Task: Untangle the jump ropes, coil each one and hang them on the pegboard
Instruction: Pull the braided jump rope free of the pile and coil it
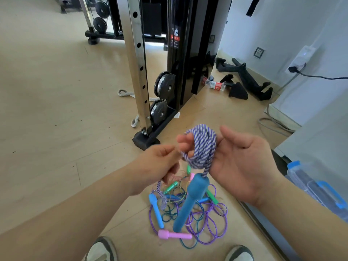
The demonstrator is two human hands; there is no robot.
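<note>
We look down on a pale wooden floor carrying tangled jump ropes, a weight machine, a plastic bottle and black handles.

A home gym: cable machine with pulleys.
</note>
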